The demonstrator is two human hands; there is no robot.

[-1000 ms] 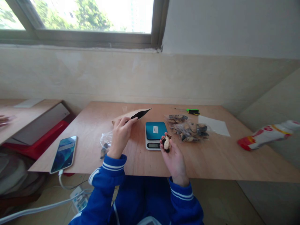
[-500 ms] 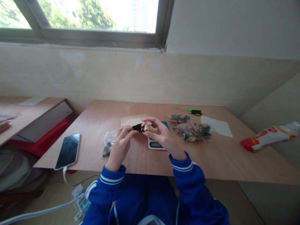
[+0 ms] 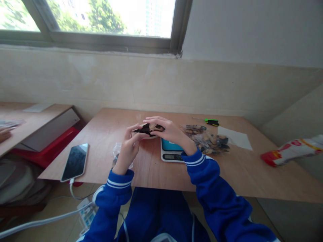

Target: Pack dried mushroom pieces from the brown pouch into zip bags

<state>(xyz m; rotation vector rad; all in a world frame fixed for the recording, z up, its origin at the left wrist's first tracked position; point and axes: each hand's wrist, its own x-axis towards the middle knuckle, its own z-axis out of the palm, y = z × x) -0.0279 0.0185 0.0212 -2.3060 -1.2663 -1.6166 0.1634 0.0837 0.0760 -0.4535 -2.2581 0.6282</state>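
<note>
Under the window, a wooden counter (image 3: 227,174) carries a phone (image 3: 75,162) at left. Centre, the left hand (image 3: 128,148) pinches a paper pouch (image 3: 147,129) open while the right hand (image 3: 169,131) presses a dark-and-pale piece into its mouth. Right: scale (image 3: 171,151), then clear bag of pieces (image 3: 207,139).

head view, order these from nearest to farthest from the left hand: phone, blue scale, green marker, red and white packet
1. blue scale, just right of the left hand, partly under the right forearm.
2. phone, to the left near the table's front edge.
3. green marker, far back on the right.
4. red and white packet, off at the far right edge.
</note>
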